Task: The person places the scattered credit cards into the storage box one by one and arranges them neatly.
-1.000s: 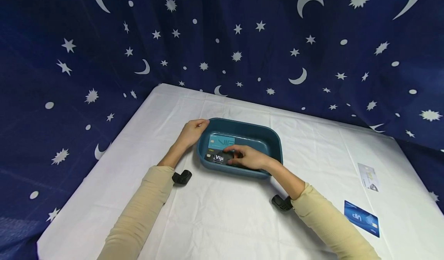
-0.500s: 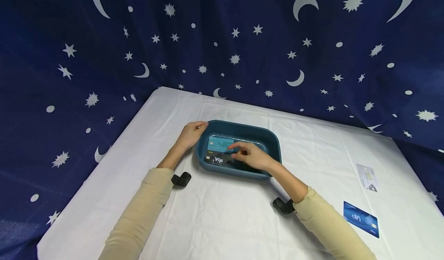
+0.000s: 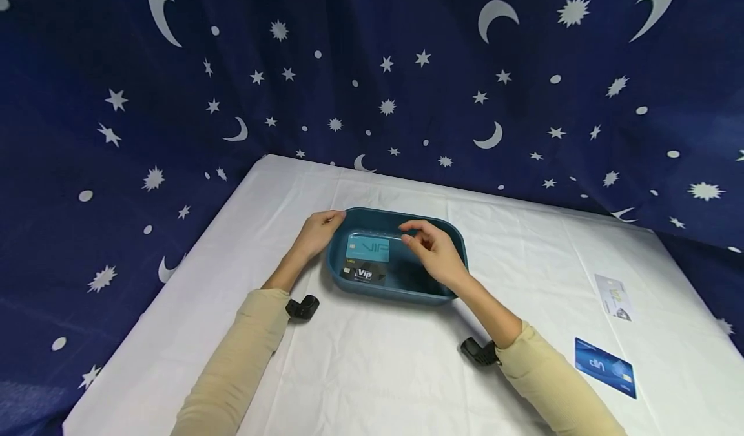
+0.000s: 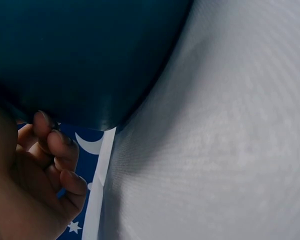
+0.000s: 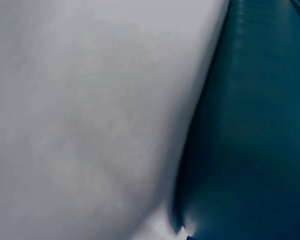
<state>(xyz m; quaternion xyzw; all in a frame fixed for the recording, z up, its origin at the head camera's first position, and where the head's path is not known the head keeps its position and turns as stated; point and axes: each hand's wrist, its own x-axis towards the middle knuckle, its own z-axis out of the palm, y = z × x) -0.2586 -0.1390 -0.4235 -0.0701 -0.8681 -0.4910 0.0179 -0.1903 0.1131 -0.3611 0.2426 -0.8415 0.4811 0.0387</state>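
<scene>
A dark teal plastic tub (image 3: 401, 297) with rounded corners stands on the white cloth. My left hand (image 3: 318, 231) grips its left rim at the back corner; in the left wrist view the curled fingers (image 4: 62, 147) lie against the outer wall. Inside, at the left end, a light blue VIP card (image 3: 367, 249) lies behind a black Vip card (image 3: 363, 272), both flat on the bottom. Over the tub's right half hovers my right hand (image 3: 436, 252), thumb and fingers loosely bent and apart, holding nothing. The right wrist view shows only cloth and tub wall.
To the right on the cloth lie a blue card (image 3: 606, 367) and, behind it, a silvery white VIP card (image 3: 613, 298). A dark blue curtain (image 3: 407, 87) with moons and stars hangs behind and to the left of the table.
My right hand has lifted off the black card and moved right and back, uncovering both cards. My left hand keeps its hold on the rim. The head view has tilted slightly up.
</scene>
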